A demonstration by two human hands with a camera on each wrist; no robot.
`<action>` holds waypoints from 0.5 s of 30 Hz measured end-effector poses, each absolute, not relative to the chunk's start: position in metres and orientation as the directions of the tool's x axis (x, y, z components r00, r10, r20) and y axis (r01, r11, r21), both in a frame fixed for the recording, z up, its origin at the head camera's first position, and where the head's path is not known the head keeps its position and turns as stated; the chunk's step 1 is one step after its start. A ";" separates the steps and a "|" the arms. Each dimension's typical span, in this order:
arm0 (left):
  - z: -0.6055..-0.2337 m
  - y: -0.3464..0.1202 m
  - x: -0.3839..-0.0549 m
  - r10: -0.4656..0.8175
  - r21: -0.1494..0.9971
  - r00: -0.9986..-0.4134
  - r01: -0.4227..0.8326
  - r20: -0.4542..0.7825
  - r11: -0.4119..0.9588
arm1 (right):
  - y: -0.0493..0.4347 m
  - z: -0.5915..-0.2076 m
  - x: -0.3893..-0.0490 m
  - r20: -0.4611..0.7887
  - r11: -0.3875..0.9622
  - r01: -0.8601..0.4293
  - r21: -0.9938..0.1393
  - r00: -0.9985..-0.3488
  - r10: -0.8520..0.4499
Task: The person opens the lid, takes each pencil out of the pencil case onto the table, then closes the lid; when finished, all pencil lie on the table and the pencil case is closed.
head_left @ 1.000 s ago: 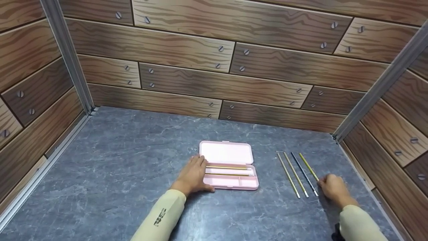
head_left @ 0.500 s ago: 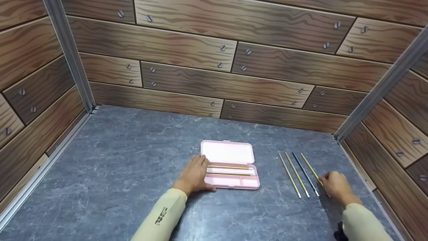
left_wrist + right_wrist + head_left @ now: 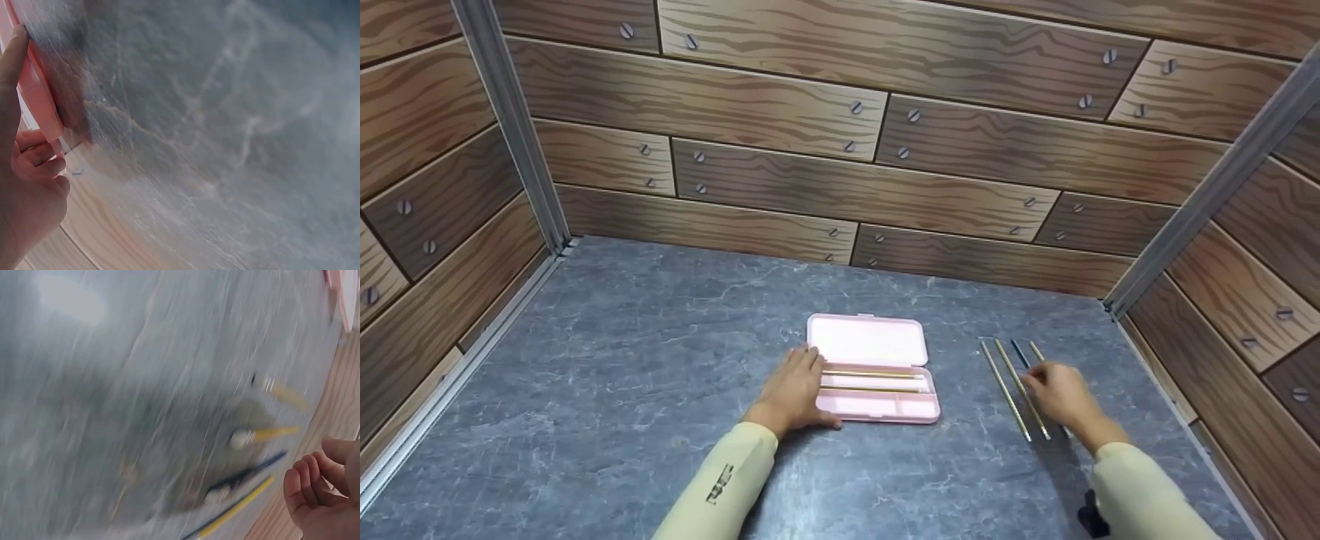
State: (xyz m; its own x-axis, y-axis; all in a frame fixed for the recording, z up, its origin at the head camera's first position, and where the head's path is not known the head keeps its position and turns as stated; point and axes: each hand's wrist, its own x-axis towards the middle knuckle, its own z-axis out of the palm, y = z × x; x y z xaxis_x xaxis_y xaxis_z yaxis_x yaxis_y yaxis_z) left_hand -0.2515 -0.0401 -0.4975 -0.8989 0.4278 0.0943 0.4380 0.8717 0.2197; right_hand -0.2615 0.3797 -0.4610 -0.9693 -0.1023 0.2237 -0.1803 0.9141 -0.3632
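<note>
Resting left hand (image 3: 793, 390): fingers lie straight against the left end of the open pink pencil case (image 3: 877, 379).
Right hand (image 3: 1061, 396): loosely curled, empty, above four pencils (image 3: 1006, 390) on the grey surface (image 3: 622, 390).
Case contents: two pencils.

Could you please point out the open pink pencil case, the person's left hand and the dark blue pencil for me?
pink pencil case (image 3: 867, 341): head view, on the raised lid.
left hand (image 3: 793, 390): head view, on its back.
dark blue pencil (image 3: 1019, 352): head view, on the far end of its shaft.
</note>
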 end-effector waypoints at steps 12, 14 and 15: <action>-0.496 -0.040 -0.251 0.427 0.230 -0.900 0.436 0.088 0.870 | 0.289 -0.469 -0.263 0.312 0.860 -0.364 -0.359 -0.915 -0.257; -0.496 -0.040 -0.251 0.426 0.232 -0.901 0.434 0.086 0.871 | 0.277 -0.470 -0.263 0.315 0.855 -0.375 -0.358 -0.911 -0.268; -0.496 -0.040 -0.251 0.425 0.231 -0.901 0.433 0.083 0.871 | 0.272 -0.470 -0.263 0.316 0.854 -0.379 -0.356 -0.909 -0.272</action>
